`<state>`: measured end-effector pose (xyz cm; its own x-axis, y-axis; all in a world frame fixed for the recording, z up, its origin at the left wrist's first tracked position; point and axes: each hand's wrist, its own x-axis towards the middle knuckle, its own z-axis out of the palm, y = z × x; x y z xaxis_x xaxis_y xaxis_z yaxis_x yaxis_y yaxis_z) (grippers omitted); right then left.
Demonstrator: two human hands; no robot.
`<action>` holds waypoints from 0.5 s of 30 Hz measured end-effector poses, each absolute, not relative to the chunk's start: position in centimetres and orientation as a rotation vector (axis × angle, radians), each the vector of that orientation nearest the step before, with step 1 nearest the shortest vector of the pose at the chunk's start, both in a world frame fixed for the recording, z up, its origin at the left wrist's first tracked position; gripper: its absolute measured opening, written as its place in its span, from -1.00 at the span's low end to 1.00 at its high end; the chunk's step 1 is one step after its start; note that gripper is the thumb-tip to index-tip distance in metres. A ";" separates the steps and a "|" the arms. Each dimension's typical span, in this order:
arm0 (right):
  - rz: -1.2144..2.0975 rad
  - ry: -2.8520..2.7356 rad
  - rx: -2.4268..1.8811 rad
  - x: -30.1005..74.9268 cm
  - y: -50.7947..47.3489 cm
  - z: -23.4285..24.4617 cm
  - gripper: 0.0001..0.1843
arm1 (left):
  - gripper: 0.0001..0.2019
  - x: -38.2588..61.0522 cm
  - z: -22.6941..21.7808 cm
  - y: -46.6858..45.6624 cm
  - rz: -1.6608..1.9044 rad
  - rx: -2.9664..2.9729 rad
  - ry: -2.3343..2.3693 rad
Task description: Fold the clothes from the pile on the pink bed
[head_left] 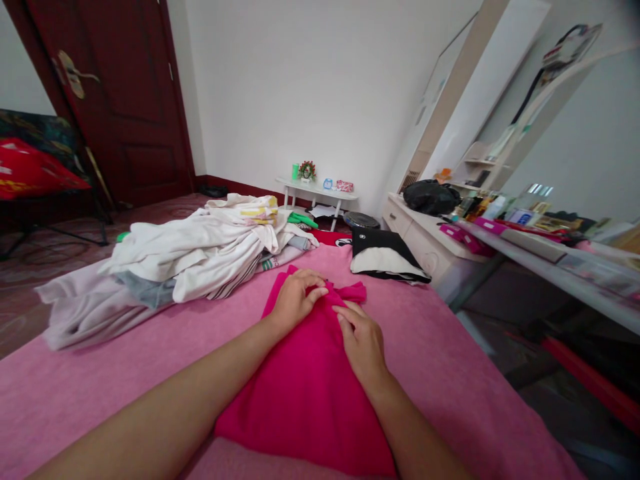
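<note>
The left hand [299,299] and right hand [366,340] hide part of the magenta garment [310,393]. Picture edges crop the red bag [33,172] and door [113,87]; the bottles [496,206] are too small to identify.

Both arms were bare and reached forward: the left forearm [175,393] slanted in from the lower left corner, showing more of its length, while the right forearm [420,433] rose from the bottom edge, angling inward. The left hand [301,299] sat slightly farther forward, its back uppermost, thumb and fingers drawn close together. The right hand [364,340] lay just beside it, back turned up and outward, fingers bent, thumb tip near the index finger
</note>
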<state>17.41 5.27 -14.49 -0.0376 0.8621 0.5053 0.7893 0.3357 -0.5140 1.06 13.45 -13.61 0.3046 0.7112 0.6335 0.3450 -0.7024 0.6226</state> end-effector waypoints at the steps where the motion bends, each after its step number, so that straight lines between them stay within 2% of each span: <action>1: 0.162 -1.778 -1.452 17.5 5.4 -14.6 -0.65 | -0.85 1.0 -13.7 13.7 1.393 2.163 0.999; 6: 0.267 -1.721 -1.448 18.0 5.9 -15.3 -0.69 | -0.81 0.4 -13.2 14.2 1.245 2.333 1.267; 10: 0.281 -1.696 -1.423 18.2 6.0 -15.4 -0.68 | -0.54 -2.1 -11.3 14.1 0.935 2.355 1.886; 12: 0.266 -1.664 -1.426 18.3 6.2 -15.3 -0.60 | -0.46 -3.8 -10.5 14.5 0.667 2.224 2.112; 15: 0.281 -1.644 -1.454 18.5 6.6 -15.2 -0.41 | -0.42 -5.9 -10.2 15.3 0.365 2.104 2.102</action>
